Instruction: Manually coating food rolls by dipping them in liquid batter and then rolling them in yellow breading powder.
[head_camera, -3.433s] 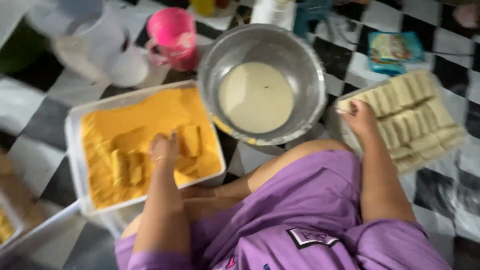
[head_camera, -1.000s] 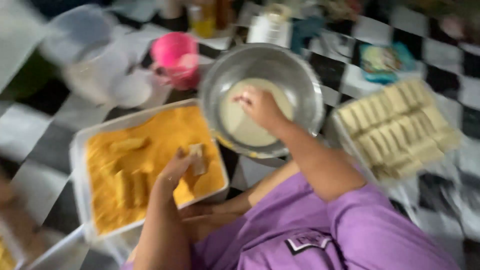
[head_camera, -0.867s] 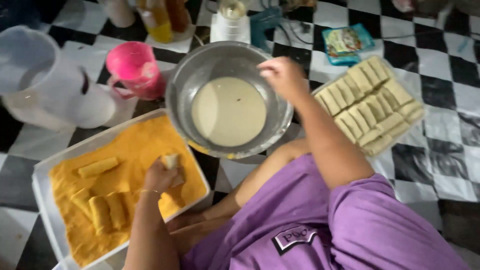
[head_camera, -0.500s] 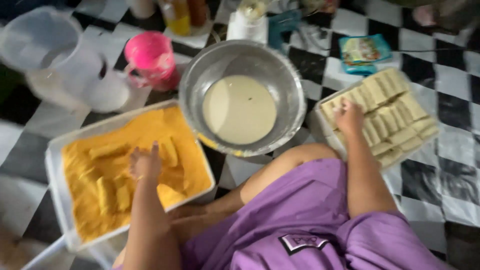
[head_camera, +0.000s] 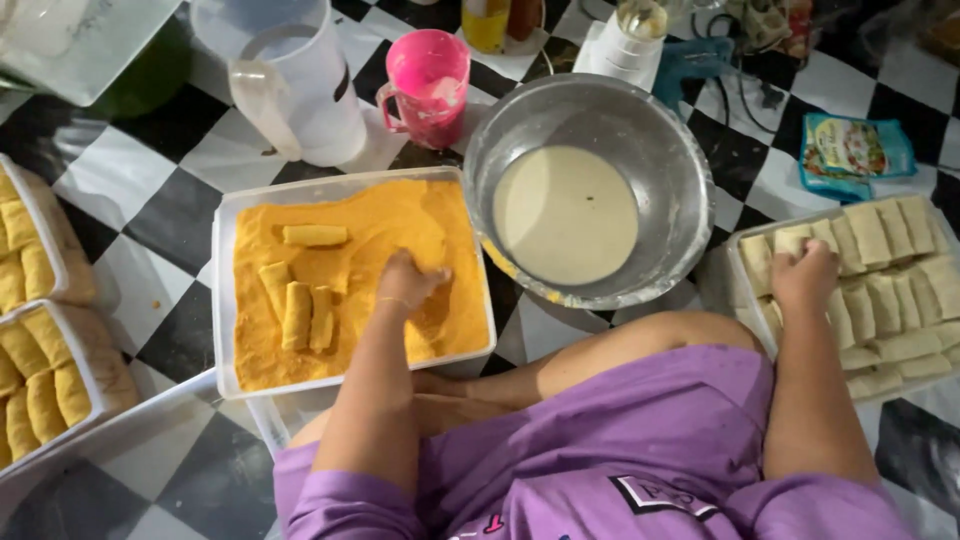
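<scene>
My left hand (head_camera: 410, 285) is pressed down into the orange crumbs of a white tray (head_camera: 225, 300), fingers buried; whether it grips anything is hidden. Three crumbed rolls (head_camera: 298, 315) lie just left of it, and one more roll (head_camera: 315, 236) sits further back. My right hand (head_camera: 805, 275) is closed on a pale uncoated roll (head_camera: 790, 240) at the left end of a tray (head_camera: 742, 290) of several pale rolls. Between the two trays stands a metal bowl (head_camera: 670, 140) holding pale batter (head_camera: 565, 215).
Two white trays (head_camera: 75, 330) of crumbed rolls sit at the left edge. Behind stand a pink mug (head_camera: 430, 85), a white jug (head_camera: 300, 90), bottles and a blue-green packet (head_camera: 850, 150). My folded legs in purple cloth lie in front, on a black-and-white checked floor.
My right hand went from the pale rolls over the batter bowl and back to the pale rolls. My left hand laid a roll in the crumbs and now digs in further right.
</scene>
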